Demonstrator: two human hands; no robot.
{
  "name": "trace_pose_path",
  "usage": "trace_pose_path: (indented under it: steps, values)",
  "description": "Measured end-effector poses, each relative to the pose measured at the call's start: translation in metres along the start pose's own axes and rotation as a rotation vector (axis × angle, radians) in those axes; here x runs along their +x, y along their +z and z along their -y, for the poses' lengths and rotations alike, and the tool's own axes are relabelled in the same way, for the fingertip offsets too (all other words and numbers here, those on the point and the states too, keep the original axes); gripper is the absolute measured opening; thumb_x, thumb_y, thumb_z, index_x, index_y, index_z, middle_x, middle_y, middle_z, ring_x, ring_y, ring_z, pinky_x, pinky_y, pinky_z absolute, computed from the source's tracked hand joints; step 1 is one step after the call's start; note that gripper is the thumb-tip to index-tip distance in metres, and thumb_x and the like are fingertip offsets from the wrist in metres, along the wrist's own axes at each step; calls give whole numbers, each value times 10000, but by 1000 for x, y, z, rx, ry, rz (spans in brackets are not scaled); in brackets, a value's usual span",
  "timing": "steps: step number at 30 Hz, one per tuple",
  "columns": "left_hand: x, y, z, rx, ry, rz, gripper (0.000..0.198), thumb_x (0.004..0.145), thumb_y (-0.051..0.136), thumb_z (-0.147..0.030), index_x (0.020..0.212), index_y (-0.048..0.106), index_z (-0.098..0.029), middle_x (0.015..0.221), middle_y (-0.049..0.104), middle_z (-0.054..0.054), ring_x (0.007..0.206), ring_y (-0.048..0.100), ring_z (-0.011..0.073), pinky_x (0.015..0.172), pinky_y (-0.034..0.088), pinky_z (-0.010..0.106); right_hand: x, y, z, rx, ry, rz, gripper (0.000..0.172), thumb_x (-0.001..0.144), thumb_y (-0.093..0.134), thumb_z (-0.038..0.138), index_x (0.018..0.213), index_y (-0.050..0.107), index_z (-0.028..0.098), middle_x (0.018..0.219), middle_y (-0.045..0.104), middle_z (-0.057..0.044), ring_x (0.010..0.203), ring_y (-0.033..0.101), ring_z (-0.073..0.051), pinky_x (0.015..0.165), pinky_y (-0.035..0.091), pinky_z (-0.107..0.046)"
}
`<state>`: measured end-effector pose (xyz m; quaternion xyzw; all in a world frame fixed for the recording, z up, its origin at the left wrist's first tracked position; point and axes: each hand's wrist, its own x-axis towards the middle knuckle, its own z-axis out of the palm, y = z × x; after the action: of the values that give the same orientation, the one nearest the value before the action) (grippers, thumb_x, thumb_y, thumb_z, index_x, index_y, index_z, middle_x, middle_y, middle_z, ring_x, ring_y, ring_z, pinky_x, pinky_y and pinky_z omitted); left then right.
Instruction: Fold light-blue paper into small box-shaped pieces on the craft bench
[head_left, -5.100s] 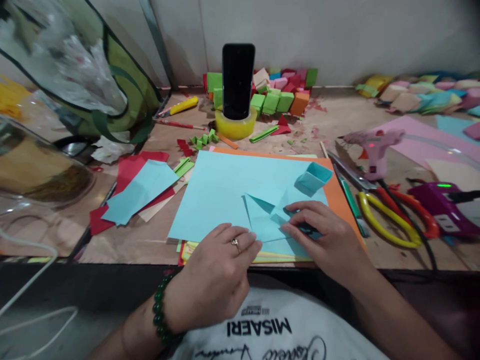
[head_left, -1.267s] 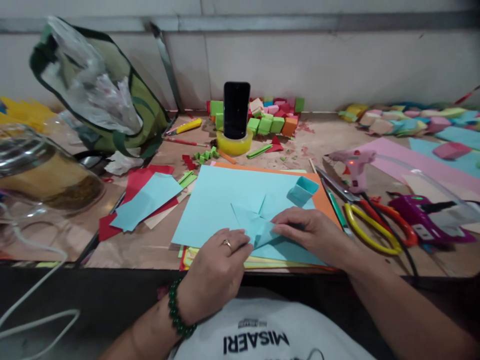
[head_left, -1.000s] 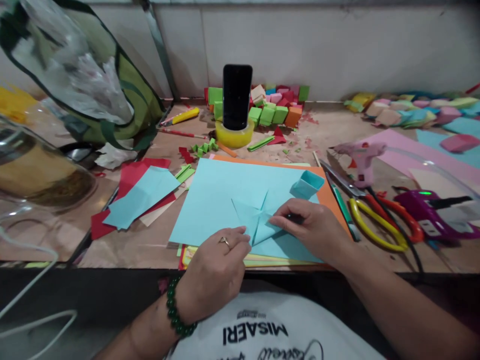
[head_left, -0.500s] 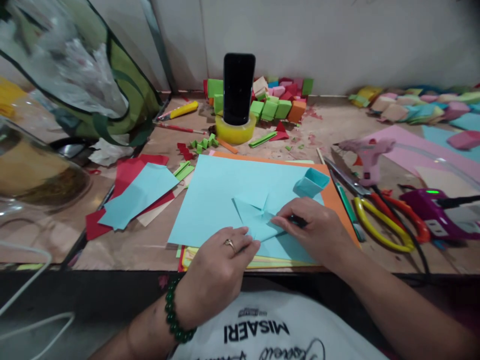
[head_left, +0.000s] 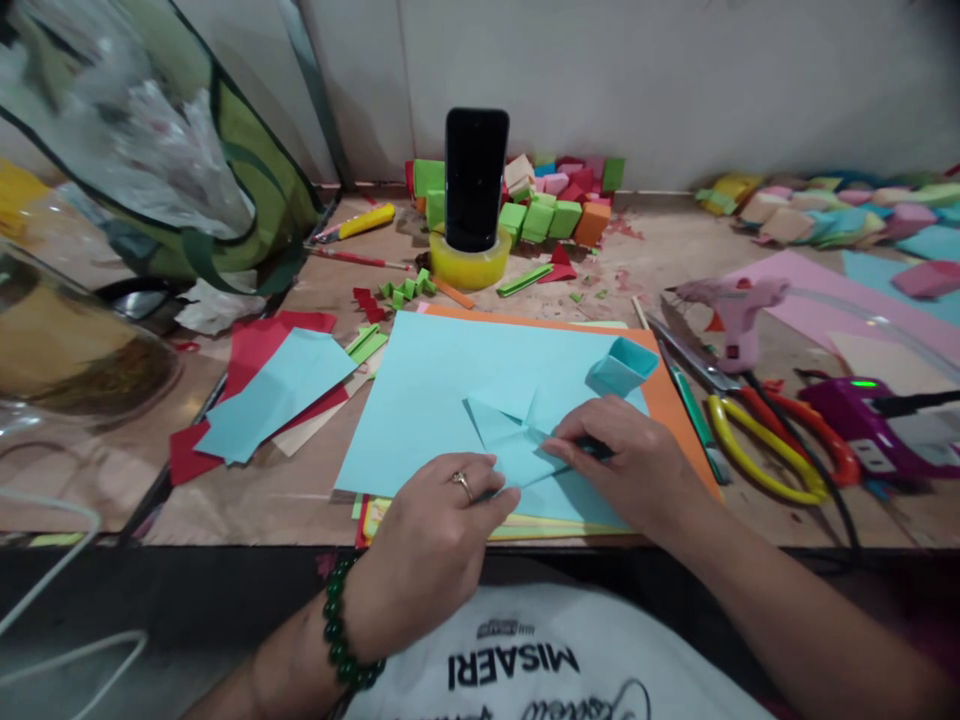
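Light-blue folded paper piece [head_left: 516, 432] below frame centre lies between the right hand [head_left: 628, 455], pinching its right edge, and left hand [head_left: 439, 530], grip unclear.

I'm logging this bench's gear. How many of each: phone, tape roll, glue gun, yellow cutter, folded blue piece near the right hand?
Phone: 1
Tape roll: 1
Glue gun: 1
Yellow cutter: 1
Folded blue pieces: 2 (creased piece, open piece)
Total: 6
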<state>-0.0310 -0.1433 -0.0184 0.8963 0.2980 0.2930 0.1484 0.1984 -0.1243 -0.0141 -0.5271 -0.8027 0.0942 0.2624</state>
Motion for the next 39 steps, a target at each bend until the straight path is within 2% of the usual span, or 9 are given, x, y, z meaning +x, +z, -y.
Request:
trace_pose_path:
  steps: [3, 8, 13, 18, 24, 27, 30, 34, 39]
  values:
    - [0, 0, -2, -6, -47, 23, 363, 803, 423, 14, 1050, 637, -142, 933, 644, 92, 998, 584, 225, 857, 536, 403, 1, 1, 1, -5, -36, -21, 162, 861, 616, 259, 710, 594, 204, 671, 632, -21, 672, 555, -172, 643, 457, -311]
    - [6, 2, -7, 102, -109, 161, 480, 804, 403, -14, 1257, 521, -118, 912, 595, 105, 873, 547, 230, 768, 535, 413, 1, 2, 2, -11, -65, -62, 169, 864, 608, 255, 704, 576, 212, 658, 631, -5, 659, 566, -161, 667, 466, -309]
    - [12, 4, -9, 171, -62, 182, 409, 786, 425, -9, 1152, 588, -91, 833, 561, 96, 799, 507, 232, 709, 530, 404, 0, 3, 2, -25, -45, -66, 163, 854, 614, 249, 704, 566, 211, 666, 621, -14, 673, 560, -170, 646, 460, -308]
    - [13, 5, -9, 200, -45, 189, 385, 801, 444, -17, 1155, 581, -78, 874, 578, 107, 813, 514, 232, 736, 534, 410, -3, 5, 0, -88, 2, -62, 177, 816, 668, 276, 720, 537, 207, 699, 613, -28, 702, 541, -191, 634, 447, -319]
    - [15, 6, -12, 210, 7, 171, 345, 788, 434, 3, 1093, 588, -50, 1109, 593, 163, 1074, 509, 274, 936, 475, 443, -3, 4, 1, -101, -2, -44, 123, 834, 645, 255, 768, 551, 210, 746, 631, -28, 731, 552, -190, 660, 442, -317]
    - [18, 8, -14, 208, -14, 187, 340, 793, 442, -4, 1093, 587, -67, 1047, 613, 144, 1013, 530, 261, 904, 485, 432, -4, 4, 2, -131, -1, -47, 151, 837, 649, 280, 758, 544, 205, 747, 632, -28, 733, 555, -190, 668, 443, -317]
    - [20, 9, -15, 227, -25, 217, 399, 796, 454, -19, 1175, 556, -92, 1029, 612, 129, 962, 532, 259, 865, 490, 437, -5, 4, 3, -199, 13, -66, 165, 826, 664, 315, 810, 549, 198, 782, 635, -39, 759, 568, -202, 660, 441, -316]
    - [23, 9, -18, 277, -27, 280, 383, 798, 470, -35, 1160, 568, -110, 1012, 603, 111, 939, 526, 252, 900, 463, 448, -8, 4, 2, -273, 37, -77, 223, 813, 674, 361, 883, 554, 186, 821, 630, -51, 796, 580, -222, 661, 450, -326]
    - [23, 10, -19, 310, -22, 281, 391, 827, 454, -49, 1200, 552, -113, 1039, 594, 112, 972, 519, 251, 930, 446, 446, -11, -3, 0, -178, -17, -57, 245, 842, 640, 377, 942, 578, 163, 900, 635, -73, 833, 591, -207, 690, 481, -313]
